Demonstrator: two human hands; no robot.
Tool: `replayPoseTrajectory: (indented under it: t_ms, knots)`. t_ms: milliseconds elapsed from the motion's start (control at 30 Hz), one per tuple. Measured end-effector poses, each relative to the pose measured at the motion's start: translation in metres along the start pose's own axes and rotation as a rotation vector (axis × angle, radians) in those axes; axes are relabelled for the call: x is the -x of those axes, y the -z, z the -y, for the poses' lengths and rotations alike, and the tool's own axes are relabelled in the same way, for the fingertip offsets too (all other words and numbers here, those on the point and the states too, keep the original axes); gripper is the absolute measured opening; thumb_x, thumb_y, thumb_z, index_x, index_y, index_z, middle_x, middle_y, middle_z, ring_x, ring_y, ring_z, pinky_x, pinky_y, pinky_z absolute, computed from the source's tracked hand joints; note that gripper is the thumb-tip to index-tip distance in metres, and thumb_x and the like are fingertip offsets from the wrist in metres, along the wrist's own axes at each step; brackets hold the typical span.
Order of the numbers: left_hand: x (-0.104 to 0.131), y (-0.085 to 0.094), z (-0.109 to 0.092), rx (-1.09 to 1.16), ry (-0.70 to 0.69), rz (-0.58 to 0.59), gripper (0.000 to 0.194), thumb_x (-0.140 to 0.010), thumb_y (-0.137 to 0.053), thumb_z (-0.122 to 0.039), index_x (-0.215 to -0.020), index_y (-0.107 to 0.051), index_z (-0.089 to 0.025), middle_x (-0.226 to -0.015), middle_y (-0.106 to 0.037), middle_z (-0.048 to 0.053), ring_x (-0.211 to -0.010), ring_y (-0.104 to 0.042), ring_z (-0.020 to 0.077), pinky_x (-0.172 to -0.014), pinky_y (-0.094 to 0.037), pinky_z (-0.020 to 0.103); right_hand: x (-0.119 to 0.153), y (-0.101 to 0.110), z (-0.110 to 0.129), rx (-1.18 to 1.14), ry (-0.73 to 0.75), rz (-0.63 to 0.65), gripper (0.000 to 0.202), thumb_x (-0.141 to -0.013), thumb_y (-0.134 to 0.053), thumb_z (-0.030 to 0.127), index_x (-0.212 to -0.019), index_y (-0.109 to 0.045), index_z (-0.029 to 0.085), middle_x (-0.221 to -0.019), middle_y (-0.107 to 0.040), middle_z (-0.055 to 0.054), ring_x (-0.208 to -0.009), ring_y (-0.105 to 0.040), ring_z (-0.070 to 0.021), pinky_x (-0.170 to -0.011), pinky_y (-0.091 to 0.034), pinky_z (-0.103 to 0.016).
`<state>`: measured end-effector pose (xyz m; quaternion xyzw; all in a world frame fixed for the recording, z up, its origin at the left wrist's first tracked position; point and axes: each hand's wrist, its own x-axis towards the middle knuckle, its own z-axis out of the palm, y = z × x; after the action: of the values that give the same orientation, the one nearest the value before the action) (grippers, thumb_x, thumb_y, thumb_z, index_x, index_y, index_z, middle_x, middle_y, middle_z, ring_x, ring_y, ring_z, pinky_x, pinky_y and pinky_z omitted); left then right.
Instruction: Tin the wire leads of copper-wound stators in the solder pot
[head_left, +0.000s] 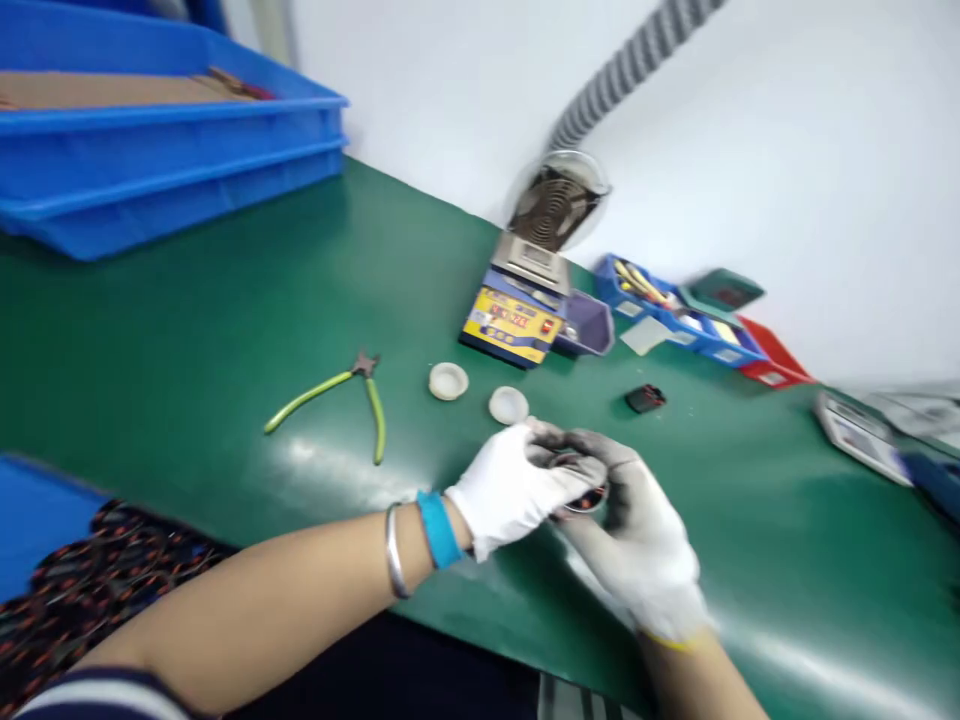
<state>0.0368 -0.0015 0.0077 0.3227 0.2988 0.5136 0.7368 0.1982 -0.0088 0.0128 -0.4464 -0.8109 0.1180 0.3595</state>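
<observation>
Hands [510, 485] in smudged white gloves [646, 540] grip round, shiny-rimmed dark piece [588, 499].

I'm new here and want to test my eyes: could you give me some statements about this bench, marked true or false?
Both hands are bare. False: the left hand and right hand are gloved.
The green-handled pliers lie open on the green table. True.
The hands hold the pliers. False: they hold a small round object.
Two small white dishes lie on the table. True.
A small black piece lies right of the dishes. True.
</observation>
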Motion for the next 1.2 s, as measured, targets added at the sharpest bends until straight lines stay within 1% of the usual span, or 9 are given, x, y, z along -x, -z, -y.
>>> replayPoseTrajectory:
  t_ms: [67,167,267,400,600,767,900,1100,1200]
  knots:
    - [0.002,0.000,0.002,-0.122,-0.033,-0.079,0.032,-0.070,-0.076,-0.026,-0.092,-0.054,-0.018,-0.087,-0.070,0.007,-0.086,-0.071,0.0235,-0.083,-0.057,0.037,0.003,-0.003,-0.002,0.021,0.111,-0.022,0.043,-0.089,-0.067,0.036,-0.128,-0.052,0.024,-0.119,-0.062,-0.010,-0.108,-0.063,-0.0254,-0.096,-0.056,-0.041]
    - [0.005,0.002,0.001,-0.514,-0.373,-0.168,0.060,-0.062,-0.081,-0.035,-0.110,-0.051,-0.016,-0.118,-0.064,0.016,-0.110,-0.064,0.0284,-0.097,-0.053,0.042,0.002,-0.007,-0.003,0.056,0.243,-0.066,0.041,-0.090,-0.059,0.020,-0.129,-0.049,0.020,-0.122,-0.060,-0.011,-0.115,-0.060,-0.0229,-0.098,-0.055,-0.037]
    - [0.004,0.008,-0.004,-0.977,-0.650,-0.080,0.067,-0.067,-0.078,-0.043,-0.124,-0.053,-0.017,-0.134,-0.056,0.016,-0.126,-0.053,0.0308,-0.108,-0.042,0.044,0.002,-0.003,-0.005,0.076,0.309,-0.083,0.041,-0.090,-0.053,0.015,-0.130,-0.047,0.018,-0.124,-0.058,-0.014,-0.117,-0.058,-0.0222,-0.098,-0.056,-0.036]
    - [0.004,0.015,-0.016,-1.298,-0.324,0.116,0.028,-0.089,-0.053,-0.044,-0.083,-0.063,-0.019,-0.083,-0.067,0.005,-0.083,-0.063,0.0236,-0.079,-0.051,0.037,0.005,0.005,-0.010,0.146,0.347,-0.076,0.040,-0.091,-0.053,0.014,-0.131,-0.046,0.016,-0.125,-0.057,-0.016,-0.121,-0.055,-0.0237,-0.100,-0.054,-0.038]
    - [0.014,0.016,-0.055,-0.991,0.096,0.433,0.033,-0.078,-0.061,-0.038,-0.053,-0.050,-0.018,-0.054,-0.050,-0.002,-0.053,-0.048,0.0125,-0.050,-0.039,0.023,0.007,0.011,-0.015,0.206,0.343,-0.144,0.045,-0.093,-0.056,0.026,-0.134,-0.043,0.012,-0.134,-0.050,-0.021,-0.127,-0.050,-0.0278,-0.102,-0.053,-0.041]
    - [0.006,0.008,-0.043,-0.842,-0.179,-0.016,0.025,-0.069,-0.066,-0.038,-0.082,-0.062,-0.018,-0.074,-0.061,0.001,-0.067,-0.057,0.0172,-0.059,-0.048,0.026,0.007,0.008,-0.013,0.256,0.287,-0.231,0.041,-0.090,-0.062,0.033,-0.126,-0.049,0.016,-0.133,-0.052,-0.019,-0.121,-0.056,-0.0281,-0.099,-0.054,-0.042]
    - [0.005,0.004,-0.020,-0.910,0.006,0.141,0.022,-0.080,-0.060,-0.039,-0.072,-0.060,-0.018,-0.062,-0.056,-0.001,-0.057,-0.052,0.0136,-0.053,-0.044,0.024,0.010,-0.002,-0.008,0.162,0.036,-0.203,0.033,-0.081,-0.068,0.032,-0.109,-0.056,0.020,-0.135,-0.052,-0.015,-0.110,-0.063,-0.0257,-0.089,-0.058,-0.037]
    - [0.011,0.010,-0.039,-0.508,-0.224,-0.137,0.016,-0.079,-0.056,-0.031,-0.068,-0.054,-0.021,-0.047,-0.042,-0.007,-0.039,-0.040,0.0107,-0.040,-0.036,0.022,0.013,-0.006,-0.007,0.012,-0.450,-0.191,0.050,-0.071,-0.068,0.037,-0.118,-0.056,0.027,-0.109,-0.065,-0.004,-0.093,-0.068,-0.0241,-0.084,-0.058,-0.040]
    - [0.011,0.011,-0.036,-0.645,-0.157,-0.018,0.020,-0.081,-0.055,-0.033,-0.066,-0.054,-0.020,-0.049,-0.048,-0.005,-0.040,-0.043,0.0113,-0.041,-0.036,0.023,0.002,-0.002,-0.004,-0.105,-0.524,-0.101,0.063,-0.075,-0.066,0.039,-0.133,-0.049,0.025,-0.119,-0.062,-0.006,-0.103,-0.064,-0.0251,-0.094,-0.054,-0.043]
